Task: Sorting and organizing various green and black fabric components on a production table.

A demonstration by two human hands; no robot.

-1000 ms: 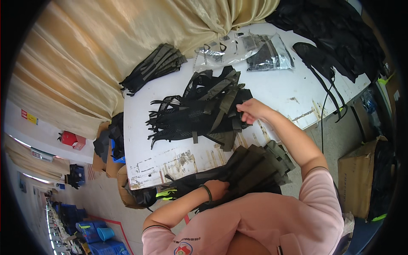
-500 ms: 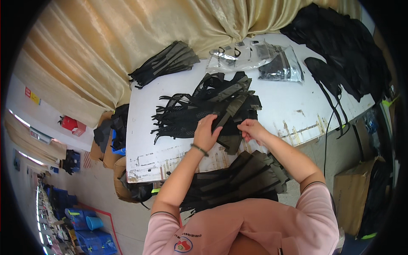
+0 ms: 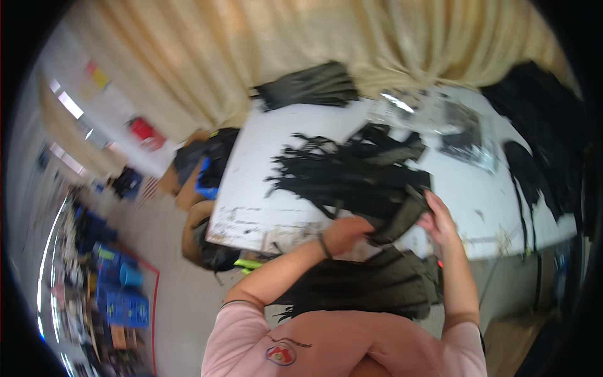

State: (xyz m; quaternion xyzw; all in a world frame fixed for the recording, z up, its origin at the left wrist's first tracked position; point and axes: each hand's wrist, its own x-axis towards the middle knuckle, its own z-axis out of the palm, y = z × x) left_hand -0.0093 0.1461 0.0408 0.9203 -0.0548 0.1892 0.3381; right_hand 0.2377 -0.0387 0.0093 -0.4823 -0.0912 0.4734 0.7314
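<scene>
My left hand [image 3: 347,235] is closed at the near left edge of a dark fabric piece [image 3: 402,217], slightly smeared by motion. At that piece's right end is my right hand [image 3: 441,221], thumb and fingers pinching its edge. The piece is black with an olive-grey band and bends upward between my hands. Under and beyond it spreads a pile of black mesh pieces [image 3: 339,169] with loose strap ends pointing left. Another stack of the dark pieces [image 3: 370,283] lies between the table edge and my body.
The white table [image 3: 245,182] has a worn front edge. At its back lie a fanned dark stack [image 3: 308,88] and clear plastic bags [image 3: 468,135]. Black fabric [image 3: 534,113] heaps at the right. Cardboard boxes [image 3: 191,195] stand left, and a curtain [image 3: 207,69] hangs behind.
The view has shifted, so the table sits further right. My left hand has gone from lying flat on the pile to gripping the near piece, whose end is now lifted and bent.
</scene>
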